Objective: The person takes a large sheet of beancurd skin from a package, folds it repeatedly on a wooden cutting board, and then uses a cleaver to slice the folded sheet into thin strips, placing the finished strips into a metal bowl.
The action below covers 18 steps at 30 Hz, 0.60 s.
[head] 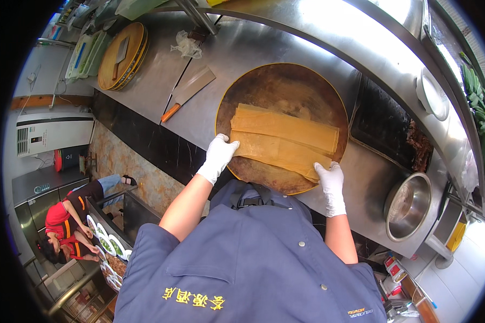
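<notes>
Two overlapping stacks of thin yellow-brown sheets, apparently tofu skin, lie across a round wooden chopping block [266,87] with a yellow rim. The far stack [287,127] lies flat with its edges slightly out of line. My left hand [221,155], in a white glove, pinches the left end of the near stack [273,150], thumb on top. At the other end of that stack my right hand [330,181], also gloved, grips the near corner, where the layers droop a little. Left of the block, a cleaver [194,87] with a wooden handle rests on the steel counter, apart from both hands.
A black tray [382,125] with dark reddish food stands right of the block, near a steel bowl [408,208]. A steel shelf [372,36] overhangs the far side. Another cleaver lies on a second block [119,76]. A co-worker [70,214] bends over plates at left.
</notes>
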Each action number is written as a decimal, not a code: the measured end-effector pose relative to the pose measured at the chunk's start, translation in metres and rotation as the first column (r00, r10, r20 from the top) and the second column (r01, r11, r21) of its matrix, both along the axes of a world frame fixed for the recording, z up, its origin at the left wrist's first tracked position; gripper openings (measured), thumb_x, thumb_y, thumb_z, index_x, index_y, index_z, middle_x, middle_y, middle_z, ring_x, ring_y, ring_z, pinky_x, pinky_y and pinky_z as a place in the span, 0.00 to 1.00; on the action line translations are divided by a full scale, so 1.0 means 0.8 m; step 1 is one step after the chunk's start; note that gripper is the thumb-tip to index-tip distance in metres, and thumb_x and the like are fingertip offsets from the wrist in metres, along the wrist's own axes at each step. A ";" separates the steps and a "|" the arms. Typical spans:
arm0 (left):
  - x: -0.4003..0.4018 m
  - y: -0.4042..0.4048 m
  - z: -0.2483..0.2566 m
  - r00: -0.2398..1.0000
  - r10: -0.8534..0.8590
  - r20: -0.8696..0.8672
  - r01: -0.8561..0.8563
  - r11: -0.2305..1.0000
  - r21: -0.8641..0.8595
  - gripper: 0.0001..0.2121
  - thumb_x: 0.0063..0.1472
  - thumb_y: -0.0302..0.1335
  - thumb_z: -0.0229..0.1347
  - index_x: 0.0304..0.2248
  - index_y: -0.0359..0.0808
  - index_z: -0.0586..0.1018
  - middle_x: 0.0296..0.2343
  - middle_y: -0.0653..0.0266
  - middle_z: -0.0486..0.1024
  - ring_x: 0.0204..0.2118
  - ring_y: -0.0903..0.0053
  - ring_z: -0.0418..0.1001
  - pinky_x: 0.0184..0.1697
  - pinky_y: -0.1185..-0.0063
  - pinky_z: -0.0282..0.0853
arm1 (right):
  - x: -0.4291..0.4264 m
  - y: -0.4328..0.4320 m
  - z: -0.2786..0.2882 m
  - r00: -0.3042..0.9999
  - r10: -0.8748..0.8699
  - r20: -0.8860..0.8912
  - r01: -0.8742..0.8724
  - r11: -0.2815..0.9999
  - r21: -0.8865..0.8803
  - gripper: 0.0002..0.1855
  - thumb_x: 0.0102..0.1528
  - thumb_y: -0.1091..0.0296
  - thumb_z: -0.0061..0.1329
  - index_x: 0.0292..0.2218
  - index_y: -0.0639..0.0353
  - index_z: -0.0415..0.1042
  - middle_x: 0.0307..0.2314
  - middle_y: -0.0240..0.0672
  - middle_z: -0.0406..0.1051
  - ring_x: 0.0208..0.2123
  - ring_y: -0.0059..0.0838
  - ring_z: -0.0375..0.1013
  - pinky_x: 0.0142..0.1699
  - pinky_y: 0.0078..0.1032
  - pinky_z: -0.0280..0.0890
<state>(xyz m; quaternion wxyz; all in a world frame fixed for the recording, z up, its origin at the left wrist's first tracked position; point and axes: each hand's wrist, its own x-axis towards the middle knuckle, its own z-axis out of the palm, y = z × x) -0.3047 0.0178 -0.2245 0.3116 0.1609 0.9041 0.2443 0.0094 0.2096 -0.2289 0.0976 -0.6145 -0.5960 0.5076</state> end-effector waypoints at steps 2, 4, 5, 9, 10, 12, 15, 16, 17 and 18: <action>0.001 0.004 -0.001 0.978 0.110 0.178 -0.126 0.989 0.080 0.19 0.56 0.32 0.64 0.41 0.26 0.77 0.31 0.54 0.80 0.34 0.70 0.78 0.39 0.75 0.72 | -0.001 -0.005 0.001 0.991 -0.048 -0.128 0.041 0.997 -0.058 0.24 0.52 0.67 0.62 0.44 0.77 0.71 0.37 0.46 0.78 0.37 0.30 0.78 0.45 0.24 0.71; -0.003 -0.010 -0.018 0.956 0.081 0.283 -0.130 0.979 0.158 0.16 0.57 0.31 0.63 0.39 0.27 0.76 0.28 0.59 0.79 0.30 0.73 0.76 0.36 0.75 0.71 | 0.002 -0.006 0.000 0.985 -0.041 -0.168 0.019 0.992 -0.128 0.23 0.53 0.68 0.61 0.45 0.76 0.72 0.37 0.45 0.79 0.38 0.29 0.78 0.44 0.23 0.71; -0.005 -0.019 -0.027 0.941 0.064 0.332 -0.135 0.971 0.196 0.14 0.58 0.30 0.62 0.37 0.27 0.76 0.27 0.61 0.78 0.28 0.75 0.75 0.34 0.76 0.70 | 0.005 -0.007 0.000 0.981 -0.037 -0.189 0.006 0.987 -0.163 0.22 0.53 0.68 0.61 0.45 0.75 0.72 0.37 0.45 0.79 0.38 0.28 0.78 0.44 0.23 0.71; 0.010 -0.006 0.000 0.963 0.035 0.269 -0.073 0.988 0.133 0.11 0.59 0.27 0.61 0.38 0.28 0.77 0.26 0.65 0.77 0.25 0.79 0.73 0.30 0.78 0.69 | 0.035 -0.011 -0.038 0.986 0.043 -0.161 -0.066 0.988 -0.143 0.18 0.56 0.71 0.57 0.46 0.68 0.73 0.37 0.38 0.79 0.35 0.24 0.77 0.40 0.21 0.71; 0.018 -0.001 0.015 0.936 0.113 0.333 -0.166 0.977 0.135 0.11 0.59 0.27 0.61 0.38 0.29 0.77 0.26 0.65 0.77 0.25 0.80 0.73 0.29 0.79 0.68 | 0.029 -0.015 -0.028 0.986 0.019 -0.168 -0.044 0.988 -0.146 0.17 0.56 0.72 0.57 0.47 0.67 0.73 0.37 0.37 0.79 0.34 0.24 0.77 0.39 0.21 0.71; 0.024 -0.004 0.019 0.895 0.180 0.409 -0.261 0.953 0.153 0.10 0.59 0.26 0.60 0.39 0.30 0.77 0.26 0.66 0.78 0.24 0.82 0.73 0.27 0.81 0.68 | 0.020 -0.019 -0.013 0.978 -0.072 -0.194 0.028 0.975 -0.218 0.16 0.57 0.73 0.55 0.47 0.65 0.73 0.36 0.36 0.78 0.32 0.23 0.77 0.37 0.21 0.72; 0.024 -0.017 0.011 0.890 0.145 0.432 -0.249 0.949 0.193 0.10 0.59 0.25 0.60 0.39 0.30 0.78 0.27 0.66 0.78 0.24 0.83 0.73 0.26 0.82 0.67 | 0.014 -0.022 0.002 0.960 -0.190 -0.204 0.107 0.927 -0.358 0.15 0.58 0.74 0.53 0.47 0.63 0.73 0.35 0.35 0.78 0.31 0.22 0.77 0.35 0.19 0.72; 0.024 -0.023 0.012 0.895 0.127 0.428 -0.227 0.955 0.191 0.10 0.59 0.24 0.60 0.40 0.30 0.78 0.27 0.66 0.78 0.24 0.83 0.73 0.26 0.82 0.67 | 0.016 -0.025 0.009 0.966 -0.174 -0.192 0.096 0.927 -0.362 0.15 0.58 0.74 0.53 0.47 0.63 0.73 0.36 0.35 0.78 0.31 0.22 0.77 0.34 0.19 0.72; 0.024 -0.030 0.014 0.899 0.109 0.424 -0.205 0.960 0.188 0.10 0.59 0.24 0.59 0.40 0.30 0.78 0.27 0.66 0.78 0.24 0.83 0.73 0.26 0.82 0.67 | 0.019 -0.028 0.015 0.971 -0.158 -0.180 0.084 0.927 -0.365 0.15 0.58 0.75 0.52 0.47 0.63 0.74 0.36 0.35 0.78 0.30 0.22 0.78 0.34 0.18 0.72; 0.026 -0.035 0.017 0.885 0.127 0.448 -0.240 0.949 0.204 0.09 0.59 0.23 0.58 0.40 0.30 0.78 0.28 0.66 0.78 0.23 0.84 0.72 0.27 0.83 0.67 | 0.023 -0.030 0.019 0.960 -0.175 -0.218 0.087 0.929 -0.360 0.14 0.58 0.75 0.53 0.46 0.63 0.74 0.36 0.34 0.78 0.30 0.22 0.78 0.34 0.18 0.72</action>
